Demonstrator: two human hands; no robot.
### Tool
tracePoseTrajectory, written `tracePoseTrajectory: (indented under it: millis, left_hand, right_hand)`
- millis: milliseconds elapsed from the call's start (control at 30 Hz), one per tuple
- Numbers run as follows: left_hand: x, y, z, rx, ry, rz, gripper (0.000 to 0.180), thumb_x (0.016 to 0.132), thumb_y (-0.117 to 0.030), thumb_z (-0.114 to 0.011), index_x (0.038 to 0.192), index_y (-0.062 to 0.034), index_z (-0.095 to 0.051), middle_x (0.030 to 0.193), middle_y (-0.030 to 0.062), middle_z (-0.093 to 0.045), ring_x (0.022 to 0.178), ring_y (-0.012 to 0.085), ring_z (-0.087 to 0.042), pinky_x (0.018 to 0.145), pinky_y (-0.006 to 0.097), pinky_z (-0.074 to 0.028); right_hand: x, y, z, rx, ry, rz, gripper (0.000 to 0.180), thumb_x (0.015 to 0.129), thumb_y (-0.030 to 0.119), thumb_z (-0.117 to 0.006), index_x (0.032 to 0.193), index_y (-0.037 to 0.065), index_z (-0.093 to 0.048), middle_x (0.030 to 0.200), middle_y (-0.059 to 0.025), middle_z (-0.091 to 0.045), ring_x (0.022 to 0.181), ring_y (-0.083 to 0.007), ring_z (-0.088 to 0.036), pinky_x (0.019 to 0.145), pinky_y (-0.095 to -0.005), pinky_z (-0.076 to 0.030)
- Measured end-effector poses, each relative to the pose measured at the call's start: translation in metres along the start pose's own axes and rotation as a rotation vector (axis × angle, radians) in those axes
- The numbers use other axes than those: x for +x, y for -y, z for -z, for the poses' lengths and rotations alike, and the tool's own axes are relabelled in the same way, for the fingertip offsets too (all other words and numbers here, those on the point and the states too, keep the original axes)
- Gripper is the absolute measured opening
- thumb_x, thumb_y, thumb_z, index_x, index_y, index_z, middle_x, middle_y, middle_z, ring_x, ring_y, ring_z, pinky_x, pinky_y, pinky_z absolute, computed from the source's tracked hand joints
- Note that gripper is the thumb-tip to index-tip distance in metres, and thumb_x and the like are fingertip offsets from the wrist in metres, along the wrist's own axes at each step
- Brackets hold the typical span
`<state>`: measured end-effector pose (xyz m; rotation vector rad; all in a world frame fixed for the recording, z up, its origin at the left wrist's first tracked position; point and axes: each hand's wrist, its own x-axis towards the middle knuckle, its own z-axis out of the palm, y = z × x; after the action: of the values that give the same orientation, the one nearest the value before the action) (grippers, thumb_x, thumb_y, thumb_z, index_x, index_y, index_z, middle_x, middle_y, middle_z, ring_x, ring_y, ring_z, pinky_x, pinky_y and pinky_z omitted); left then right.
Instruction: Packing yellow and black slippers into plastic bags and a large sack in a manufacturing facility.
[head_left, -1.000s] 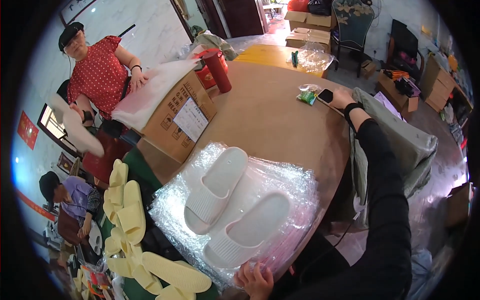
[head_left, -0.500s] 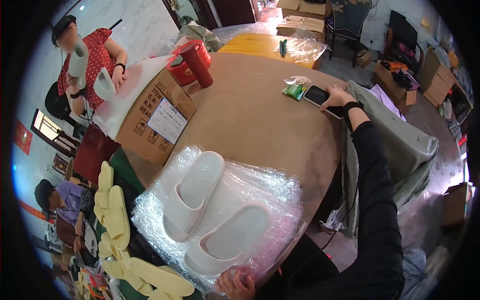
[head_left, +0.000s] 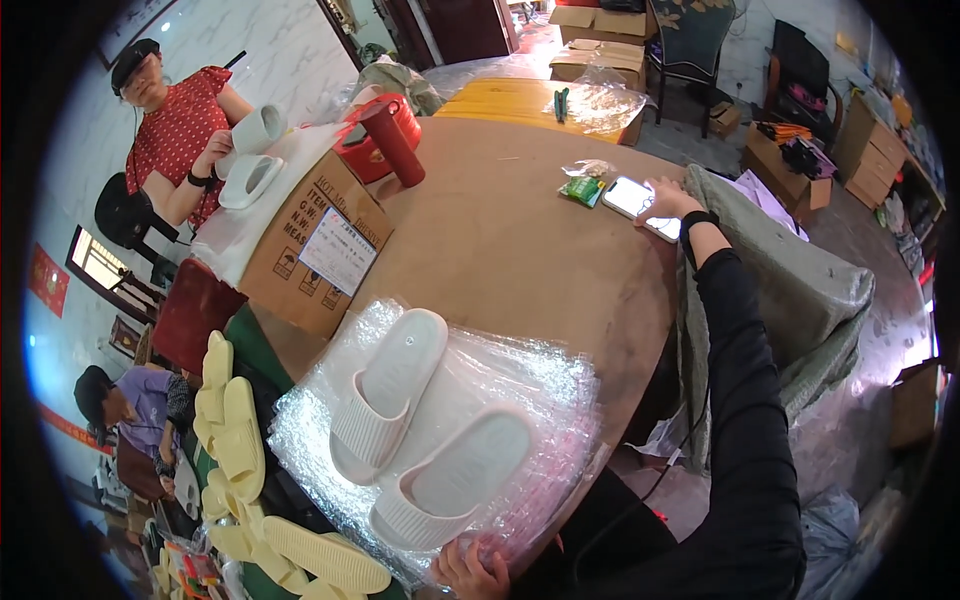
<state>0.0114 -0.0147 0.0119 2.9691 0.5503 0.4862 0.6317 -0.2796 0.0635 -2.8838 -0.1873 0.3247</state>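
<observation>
White-lit phone (head_left: 626,196) runs far-left to near-right beneath the right hand (head_left: 672,204), thumb and fingers spread, while the left hand (head_left: 470,572), grip unclear, rests well apart.

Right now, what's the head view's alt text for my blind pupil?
A person's right hand touches a lit smartphone on a brown table; the left hand rests at the edge of stacked clear plastic bearing two grey slide sandals.

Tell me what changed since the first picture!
The phone screen went from dark to lit; the right hand is still on it. The person in red brought two white slippers up and rightward to the big box. Staying put: the left hand at the plastic sheets and the pale slippers on top.
</observation>
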Motion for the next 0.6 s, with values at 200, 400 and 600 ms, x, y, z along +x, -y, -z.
tracePoseTrajectory:
  millis: [200, 400, 600]
  left_hand:
    - [-0.001, -0.002, -0.005, 0.013, -0.018, -0.004, 0.045, 0.081, -0.03, -0.063, 0.119, -0.0061, -0.055, 0.121, 0.0201, -0.053, 0.117, 0.0393, -0.046, 0.101, 0.055, -0.03]
    - [0.005, -0.004, 0.0, -0.013, -0.05, -0.005, 0.048, 0.083, -0.031, -0.063, 0.122, -0.0056, -0.054, 0.122, 0.0206, -0.052, 0.116, 0.0401, -0.046, 0.101, 0.055, -0.03]
    - [-0.011, 0.014, -0.017, 0.032, -0.097, -0.061, 0.05, 0.083, -0.032, -0.064, 0.124, -0.0049, -0.055, 0.123, 0.0226, -0.052, 0.116, 0.0416, -0.046, 0.099, 0.058, -0.031]
  right_hand:
    - [0.006, -0.01, -0.002, 0.0, -0.014, 0.018, 0.103, 0.055, 0.045, -0.084, 0.141, 0.01, -0.04, 0.145, -0.0202, -0.034, 0.137, -0.0396, -0.027, 0.109, -0.0506, -0.029]
    - [-0.005, 0.003, -0.009, 0.032, -0.183, 0.017, 0.097, 0.057, 0.038, -0.085, 0.139, 0.01, -0.041, 0.136, -0.0191, -0.044, 0.127, -0.0397, -0.041, 0.103, -0.0481, -0.038]
    - [-0.063, 0.07, -0.037, 0.172, -0.444, 0.406, 0.069, 0.076, 0.028, -0.073, 0.134, 0.007, -0.042, 0.125, -0.0206, -0.051, 0.116, -0.0383, -0.05, 0.096, -0.0481, -0.042]
